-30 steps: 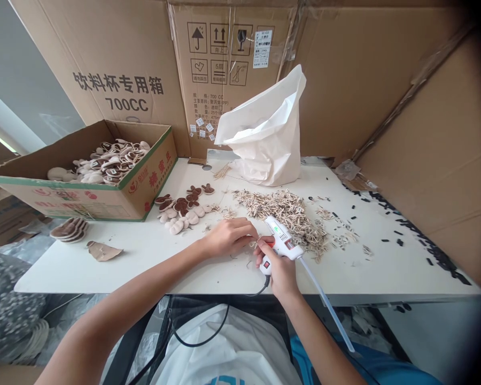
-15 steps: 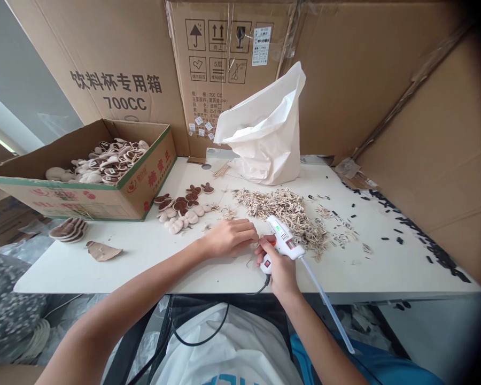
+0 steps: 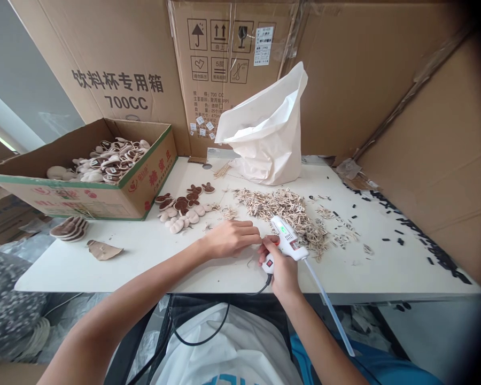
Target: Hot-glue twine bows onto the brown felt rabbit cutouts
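Through the head camera I look down on a white worktable (image 3: 104, 270) and two bare forearms reaching in from the bottom of the view. The right hand (image 3: 281, 269) is closed firmly around the grip of a white hot glue gun (image 3: 288, 240), which it holds above the table, nose pointing up and away, with a red switch showing near the fingers. A clear glue stick (image 3: 328, 310) runs from the back of the gun toward the lower right, and a black cable (image 3: 260, 289) drops from its base. The left hand (image 3: 230, 239) sits just beside the gun, low over the tabletop, its fingers curled together and nearly closed; I cannot tell whether they pinch anything. Just beyond both hands lies a heap of thin, pale, stick-like pieces (image 3: 282, 209). To the left of it are brown and cream mushroom-shaped pieces (image 3: 180, 209), and further left a green-trimmed cardboard box (image 3: 152, 174) holds many more like them. A white paper bag (image 3: 268, 136) stands at the back, and small black bits (image 3: 417, 246) are scattered along the right edge.
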Demonstrator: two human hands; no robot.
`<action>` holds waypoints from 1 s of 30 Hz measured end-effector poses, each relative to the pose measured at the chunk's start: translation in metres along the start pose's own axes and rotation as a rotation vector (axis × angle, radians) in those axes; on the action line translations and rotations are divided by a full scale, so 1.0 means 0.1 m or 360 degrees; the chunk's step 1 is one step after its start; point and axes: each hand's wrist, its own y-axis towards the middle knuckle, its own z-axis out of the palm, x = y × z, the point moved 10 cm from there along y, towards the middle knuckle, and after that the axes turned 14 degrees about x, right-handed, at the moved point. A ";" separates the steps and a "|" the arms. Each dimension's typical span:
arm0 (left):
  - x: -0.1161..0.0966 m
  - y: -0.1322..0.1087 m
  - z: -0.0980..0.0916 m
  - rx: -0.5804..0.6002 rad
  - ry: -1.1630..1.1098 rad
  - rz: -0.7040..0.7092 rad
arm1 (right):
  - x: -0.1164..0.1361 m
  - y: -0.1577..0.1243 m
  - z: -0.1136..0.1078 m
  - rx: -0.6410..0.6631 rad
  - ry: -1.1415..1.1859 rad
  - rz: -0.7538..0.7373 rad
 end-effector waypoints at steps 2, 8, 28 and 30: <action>-0.01 0.00 0.00 0.0013 0.0003 0.0003 | 0.00 0.00 0.00 -0.0012 0.0014 0.0002; 0.00 0.00 0.06 0.0065 -0.0002 -0.0006 | 0.02 0.00 -0.03 -0.0064 0.0048 -0.0011; 1.27 -0.93 -0.37 -0.0972 -0.0443 -0.1207 | 0.07 0.01 0.02 0.0031 0.0045 -0.0031; 1.34 -1.01 -0.38 -0.1015 -0.0444 -0.1260 | 0.07 0.01 0.02 0.0035 0.0038 -0.0036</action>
